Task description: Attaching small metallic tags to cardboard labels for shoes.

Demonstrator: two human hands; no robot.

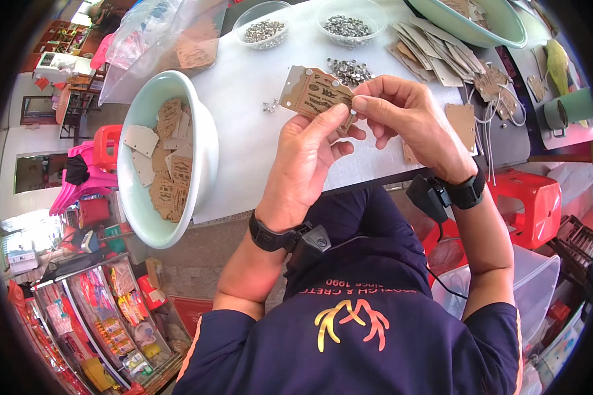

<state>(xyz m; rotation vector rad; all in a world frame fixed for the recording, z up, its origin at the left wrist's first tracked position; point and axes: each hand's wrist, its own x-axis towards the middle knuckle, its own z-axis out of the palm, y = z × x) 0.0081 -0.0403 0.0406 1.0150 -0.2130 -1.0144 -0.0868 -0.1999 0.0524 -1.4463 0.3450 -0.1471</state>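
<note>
"Holding what, and where?"

"A brown printed card, up over the white worktop. My left grip is clamped on it, thumb across the printed face, fingers tucked behind."

"And the other side?"

"My right grip has thumb and forefinger together at the card's right edge. What lies between those tips is hidden, so I can't tell whether they pinch the card itself or a small metal piece."

"What are those pale spots?"

"Round studs near the card's rim, as far as I can make out. I take this to be work on a stud at the edge."

"How would you do that well?"

"I'd keep my left thumb close to the spot being worked, so the card doesn't bow. Then line the stud up square and press evenly; a tilted push could crease the card or spoil the edge. For another side, I'd turn the card with my left rather than reach round awkwardly with my right."

"And spare pieces?"

"A loose pile of metal pieces lies just beyond the card, handy for my right. I'd pick them singly; a pinch of several would be fiddly."
</note>
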